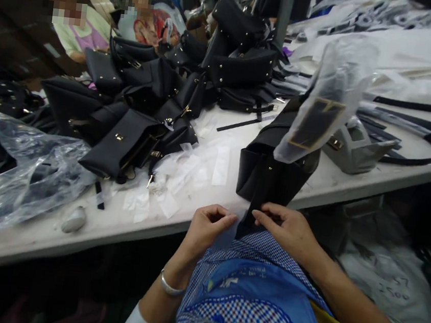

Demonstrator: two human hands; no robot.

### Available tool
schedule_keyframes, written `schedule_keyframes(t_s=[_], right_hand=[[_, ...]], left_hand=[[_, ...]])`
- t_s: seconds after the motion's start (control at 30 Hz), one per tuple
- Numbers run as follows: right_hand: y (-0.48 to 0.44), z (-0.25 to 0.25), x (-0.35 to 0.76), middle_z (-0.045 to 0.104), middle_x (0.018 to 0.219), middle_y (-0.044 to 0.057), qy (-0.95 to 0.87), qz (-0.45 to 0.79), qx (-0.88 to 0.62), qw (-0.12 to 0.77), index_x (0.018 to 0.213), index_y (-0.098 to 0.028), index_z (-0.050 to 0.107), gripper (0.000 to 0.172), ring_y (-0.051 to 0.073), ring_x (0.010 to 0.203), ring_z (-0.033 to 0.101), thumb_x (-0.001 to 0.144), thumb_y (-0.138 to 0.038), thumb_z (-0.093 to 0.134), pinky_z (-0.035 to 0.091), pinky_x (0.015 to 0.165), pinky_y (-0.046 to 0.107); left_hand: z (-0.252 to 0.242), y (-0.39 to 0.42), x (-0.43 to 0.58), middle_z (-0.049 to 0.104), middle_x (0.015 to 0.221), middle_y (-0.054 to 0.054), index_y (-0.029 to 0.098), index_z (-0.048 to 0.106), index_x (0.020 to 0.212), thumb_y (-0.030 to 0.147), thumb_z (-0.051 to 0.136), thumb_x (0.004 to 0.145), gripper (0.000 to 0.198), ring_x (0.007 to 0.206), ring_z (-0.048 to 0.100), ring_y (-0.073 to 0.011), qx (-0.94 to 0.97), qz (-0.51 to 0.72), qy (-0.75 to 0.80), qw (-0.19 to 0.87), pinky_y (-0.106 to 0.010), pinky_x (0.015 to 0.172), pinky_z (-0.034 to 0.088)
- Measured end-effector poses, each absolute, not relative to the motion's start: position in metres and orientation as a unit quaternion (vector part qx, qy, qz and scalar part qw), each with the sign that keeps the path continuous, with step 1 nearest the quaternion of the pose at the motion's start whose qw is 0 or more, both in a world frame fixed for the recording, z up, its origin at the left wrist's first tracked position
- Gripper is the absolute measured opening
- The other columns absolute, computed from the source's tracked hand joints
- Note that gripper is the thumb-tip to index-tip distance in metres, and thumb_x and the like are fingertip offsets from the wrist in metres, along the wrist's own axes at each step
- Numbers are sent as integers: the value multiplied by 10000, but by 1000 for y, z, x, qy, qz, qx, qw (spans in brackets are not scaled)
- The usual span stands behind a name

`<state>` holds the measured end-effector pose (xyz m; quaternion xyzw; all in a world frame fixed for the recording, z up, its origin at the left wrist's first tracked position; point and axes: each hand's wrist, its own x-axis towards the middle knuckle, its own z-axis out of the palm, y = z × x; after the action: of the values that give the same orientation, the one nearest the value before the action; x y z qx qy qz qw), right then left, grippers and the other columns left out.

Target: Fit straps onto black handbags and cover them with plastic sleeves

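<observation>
A black handbag stands at the table's front edge, with a dark strap hanging down from its side. My right hand pinches that strap between thumb and fingers, just below the bag. Close by on the left, my left hand pinches a thin translucent sheet that hangs in front of the apron. A cloudy plastic wrap with a dark, gold-edged piece inside rises over the bag's top.
Black bags lie heaped at the left and back. White paper scraps, a crumpled clear plastic bag and a rounded grey object are nearer. A grey bag and black straps lie right. Two people are behind the heap.
</observation>
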<state>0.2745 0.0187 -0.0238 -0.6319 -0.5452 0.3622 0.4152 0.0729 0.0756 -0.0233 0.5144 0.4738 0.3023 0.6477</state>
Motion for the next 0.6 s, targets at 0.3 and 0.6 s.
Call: schedule_keyframes(t_s=[0.3,0.6], right_hand=[[16,-20,261,644,570,-2,-502,392,-610,471,653,-207,702,332,127,507,555,869,-458,676,438,481,230],[15,-23,252,675,595,-7,-493,338,-636,488,698,-213,711,266,119,496,589,875,-411,695,447,482,220]], left_hand=[[-39,58,51,759,727,-46,145,753,759,284,815,726,156,642,666,-146,561,265,495,609,-255,641,529],[-38,51,57,794,815,-72,156,797,827,269,808,738,144,713,718,-190,551,258,512,606,-283,681,569]])
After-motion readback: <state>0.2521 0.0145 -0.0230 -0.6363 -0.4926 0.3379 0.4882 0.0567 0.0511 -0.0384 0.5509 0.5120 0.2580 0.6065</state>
